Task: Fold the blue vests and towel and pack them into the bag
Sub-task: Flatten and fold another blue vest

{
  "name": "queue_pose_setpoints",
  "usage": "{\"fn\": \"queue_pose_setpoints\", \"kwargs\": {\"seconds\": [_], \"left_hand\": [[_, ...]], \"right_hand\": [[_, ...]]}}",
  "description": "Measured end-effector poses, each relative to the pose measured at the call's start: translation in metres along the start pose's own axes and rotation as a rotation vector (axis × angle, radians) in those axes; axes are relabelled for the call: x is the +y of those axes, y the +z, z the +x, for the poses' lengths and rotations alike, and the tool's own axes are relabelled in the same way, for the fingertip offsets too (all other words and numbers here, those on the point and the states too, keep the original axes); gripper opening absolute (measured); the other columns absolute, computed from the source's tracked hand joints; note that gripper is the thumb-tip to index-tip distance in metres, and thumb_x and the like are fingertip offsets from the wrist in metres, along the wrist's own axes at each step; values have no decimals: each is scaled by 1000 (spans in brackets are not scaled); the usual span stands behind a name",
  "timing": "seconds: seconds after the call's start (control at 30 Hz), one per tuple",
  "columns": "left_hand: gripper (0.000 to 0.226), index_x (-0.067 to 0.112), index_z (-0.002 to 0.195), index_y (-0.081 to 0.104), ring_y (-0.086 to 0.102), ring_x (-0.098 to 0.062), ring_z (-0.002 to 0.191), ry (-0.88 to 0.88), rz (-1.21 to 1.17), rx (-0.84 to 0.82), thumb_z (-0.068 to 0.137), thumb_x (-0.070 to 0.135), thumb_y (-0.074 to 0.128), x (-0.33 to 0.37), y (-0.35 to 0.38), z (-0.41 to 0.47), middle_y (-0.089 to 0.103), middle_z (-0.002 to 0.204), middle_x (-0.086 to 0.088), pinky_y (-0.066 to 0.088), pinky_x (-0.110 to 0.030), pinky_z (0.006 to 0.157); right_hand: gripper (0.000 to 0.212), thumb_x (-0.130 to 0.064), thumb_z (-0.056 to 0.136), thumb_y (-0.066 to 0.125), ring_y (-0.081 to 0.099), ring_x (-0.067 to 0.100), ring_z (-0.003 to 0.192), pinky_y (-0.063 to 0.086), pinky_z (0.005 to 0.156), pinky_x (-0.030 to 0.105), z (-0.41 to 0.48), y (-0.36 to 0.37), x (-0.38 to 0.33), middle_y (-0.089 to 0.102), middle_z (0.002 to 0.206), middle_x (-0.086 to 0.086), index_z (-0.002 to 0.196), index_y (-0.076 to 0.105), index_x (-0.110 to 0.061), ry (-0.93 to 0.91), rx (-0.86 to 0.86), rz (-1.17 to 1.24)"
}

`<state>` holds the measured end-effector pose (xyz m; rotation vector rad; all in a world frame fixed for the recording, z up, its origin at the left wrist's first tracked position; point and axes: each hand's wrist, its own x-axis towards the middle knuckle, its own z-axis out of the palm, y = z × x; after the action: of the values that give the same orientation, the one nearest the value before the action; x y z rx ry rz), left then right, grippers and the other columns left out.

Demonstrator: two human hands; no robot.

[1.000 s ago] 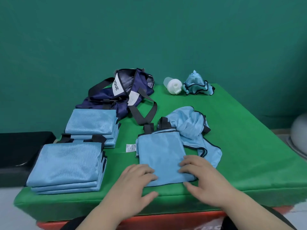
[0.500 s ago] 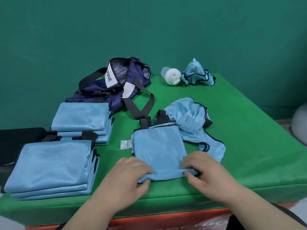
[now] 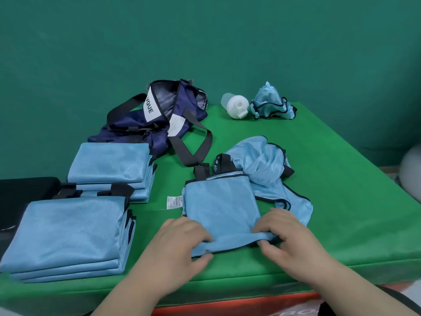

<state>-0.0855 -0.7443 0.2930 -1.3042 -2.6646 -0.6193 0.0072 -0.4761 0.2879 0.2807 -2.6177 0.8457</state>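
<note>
Several things showed only in part: the black object (image 3: 22, 192) at the left and the pale rounded shape (image 3: 412, 169) at the right were both cut by the frame edges, and both forearms ran out of the bottom of the view. The white panel on the navy bag (image 3: 159, 124) gave only the letters "VQUE", the rest being folded out of sight, and the print on the small white label (image 3: 174, 202) was too fine to read. The crumpled blue cloth (image 3: 271, 106) at the far edge, just beside the tipped white bottle (image 3: 234, 106), could not be told for sure as towel or vest. A loose vest (image 3: 268, 163) lay rumpled on the green table (image 3: 341, 201), its left part hidden behind the folded vest (image 3: 221, 206). That folded vest lay at the middle of the near side, black straps pointing away towards the bag, with the label just off its left edge. The left hand (image 3: 180, 242) pinched its near left corner and the right hand (image 3: 289, 238) its near right corner — fingers curled on top, thumbs below — so the corners themselves were covered and the near hem stood slightly raised off the cloth. The hands were apart, with the hem stretched between them. To the left lay a near stack of folded vests (image 3: 66, 233) and, behind it, a far stack (image 3: 109, 165) — the number of pieces in each could not be counted with certainty.
</note>
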Motion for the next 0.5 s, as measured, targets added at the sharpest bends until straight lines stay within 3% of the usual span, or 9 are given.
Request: {"fn": "queue_pose_setpoints", "kwargs": {"seconds": [0.1,0.2,0.33,0.5], "left_hand": [[15,40,93,62,48,8,83,-28,-8,21,79,41,55,3,0,-3,50,83,32,42,-20,80],[13,41,91,61,48,7,83,-101,-109,60,81,38,56,10,-2,-10,55,83,29,37,-17,82],[15,44,94,59,51,0,90,-168,-241,75,80,45,53,27,-8,-18,61,91,27,39,-17,83],[27,57,102,55,55,2,101,-240,-348,136,77,48,55,55,-18,-34,63,102,32,40,-10,82]], "right_hand": [[14,-28,79,65,60,8,88,44,84,30,-2,-1,-5,63,87,-19,89,64,-37,50,28,46],[12,-29,77,63,61,13,87,48,80,35,-8,-5,-11,65,84,-13,87,64,-36,142,47,111],[22,-31,75,61,63,12,88,46,76,22,-18,-13,-26,66,90,-12,93,66,-42,265,87,194],[61,5,81,72,63,-1,91,41,76,5,-40,-18,-44,69,99,-23,101,63,-51,338,160,305]]}}
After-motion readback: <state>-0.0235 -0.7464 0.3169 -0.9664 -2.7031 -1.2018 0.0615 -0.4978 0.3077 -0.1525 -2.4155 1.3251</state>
